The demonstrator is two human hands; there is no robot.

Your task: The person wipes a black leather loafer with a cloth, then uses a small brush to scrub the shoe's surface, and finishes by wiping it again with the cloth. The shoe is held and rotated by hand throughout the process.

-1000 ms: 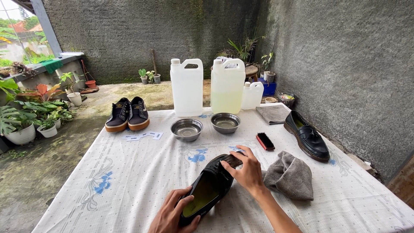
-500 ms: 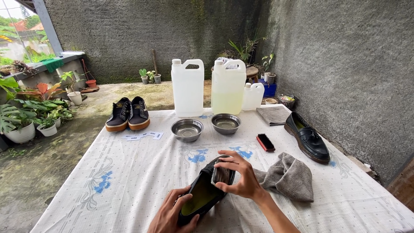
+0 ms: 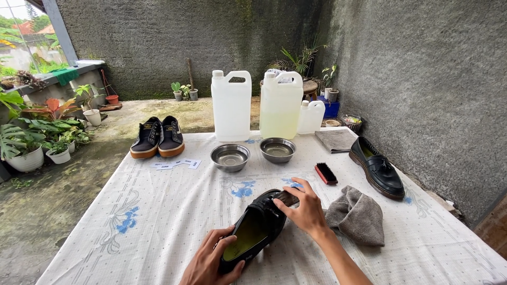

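Resting under right hand fingers, brush atop black loafer.

The worktop wears a white cloth dotted with small specks and printed with blue flower sprigs. At lower centre of the frame lies a black shoe with a yellow-green insole; a second glossy black loafer sits at the right. Beside it is a grey-brown rag. A brush shows a red back and black bristles. Two silver steel bowls shine at centre. Behind stand a white jug and a pale yellow jug. The dark sneakers at upper left have tan soles.
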